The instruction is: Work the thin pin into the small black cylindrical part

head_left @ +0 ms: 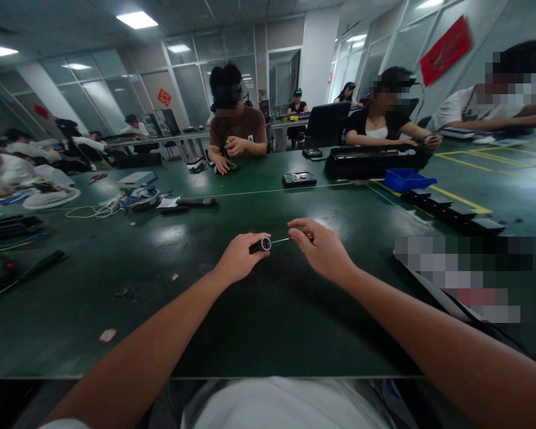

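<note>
My left hand (241, 257) is wrapped round a small black cylinder (258, 245) with a pale ring at its open end, held just above the green table. Opposite it, my right hand (320, 249) pinches the red handle of a thin screwdriver (290, 239). The metal shaft points left and its tip meets the ringed end of the cylinder. Whether the tip sits inside or only touches the rim, I cannot tell. Part of the handle is hidden by the right fingers.
A printed sheet (464, 280) lies right. Farther back are a blue bin (406, 179), black blocks (451, 208) and a circuit-board device (299, 179). Left are a black pen-like tool (199, 202), a cable bundle (138, 198) and a long dark tool (40, 266). Co-workers sit across the table.
</note>
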Action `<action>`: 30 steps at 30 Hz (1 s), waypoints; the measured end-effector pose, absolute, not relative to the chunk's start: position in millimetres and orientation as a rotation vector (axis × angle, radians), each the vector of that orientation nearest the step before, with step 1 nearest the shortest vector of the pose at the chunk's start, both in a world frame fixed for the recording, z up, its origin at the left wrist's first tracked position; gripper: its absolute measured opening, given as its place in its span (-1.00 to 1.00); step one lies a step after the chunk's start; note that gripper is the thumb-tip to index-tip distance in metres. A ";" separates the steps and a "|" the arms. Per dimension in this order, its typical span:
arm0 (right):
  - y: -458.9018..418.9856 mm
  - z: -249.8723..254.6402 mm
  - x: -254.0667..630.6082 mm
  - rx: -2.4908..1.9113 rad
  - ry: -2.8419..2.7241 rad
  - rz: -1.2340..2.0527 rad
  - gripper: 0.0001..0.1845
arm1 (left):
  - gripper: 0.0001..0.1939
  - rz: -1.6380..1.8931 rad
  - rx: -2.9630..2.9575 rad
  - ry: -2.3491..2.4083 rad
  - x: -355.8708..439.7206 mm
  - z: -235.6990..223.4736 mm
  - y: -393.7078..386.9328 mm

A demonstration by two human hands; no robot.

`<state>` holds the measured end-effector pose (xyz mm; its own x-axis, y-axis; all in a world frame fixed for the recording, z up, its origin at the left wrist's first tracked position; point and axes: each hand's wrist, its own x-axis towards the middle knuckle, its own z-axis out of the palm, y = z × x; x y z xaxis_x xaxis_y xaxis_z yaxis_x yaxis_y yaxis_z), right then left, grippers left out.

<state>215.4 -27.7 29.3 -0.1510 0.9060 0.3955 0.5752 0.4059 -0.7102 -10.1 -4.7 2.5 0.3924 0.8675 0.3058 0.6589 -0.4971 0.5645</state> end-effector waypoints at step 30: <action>-21.2 23.3 216.3 -1.129 -1.627 0.750 -0.78 | -0.60 0.813 2.276 1.374 -7.7 7.9 -7.3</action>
